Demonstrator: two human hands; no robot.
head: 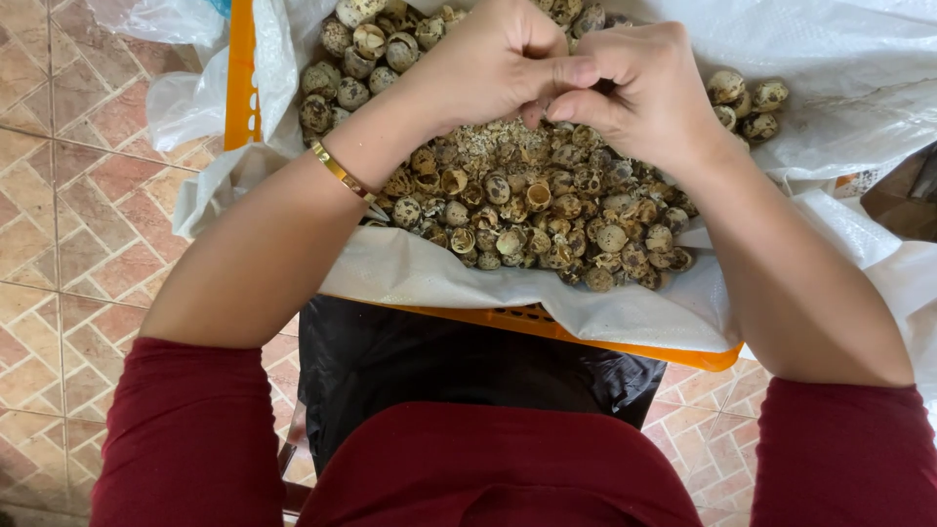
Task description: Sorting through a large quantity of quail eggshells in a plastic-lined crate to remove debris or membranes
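1. Left hand (493,60): raised over the crate, fingers curled in tight, thumb and fingertips pinched together where they meet the other hand. What sits in the pinch is hidden by the fingers; I cannot tell whether an egg is held.
2. Right hand (639,88): directly beside the left and touching it at the fingertips. Fingers folded narrow, thumb pressed toward the forefinger. Contents of the grip cannot be seen.
3. Gold bangle (342,173): sits on the left wrist.
4. Pile of speckled quail egg shells (537,215): lies directly under both hands, heaped on the sacking. Many are open, hollow halves; fine shell crumbs lie at the top of the heap just below the fingertips.
5. Whole-looking speckled eggs (356,49): grouped at the far left of the pile; a smaller cluster (747,102) lies to the right of the right hand.
6. White woven sack (468,278): lines the crate and folds over its near edge.
7. Orange plastic crate (547,327): holds the sack and shells; rim visible at the near side and the left.
8. Tiled floor (68,195): reddish and cream, to the left of the crate.
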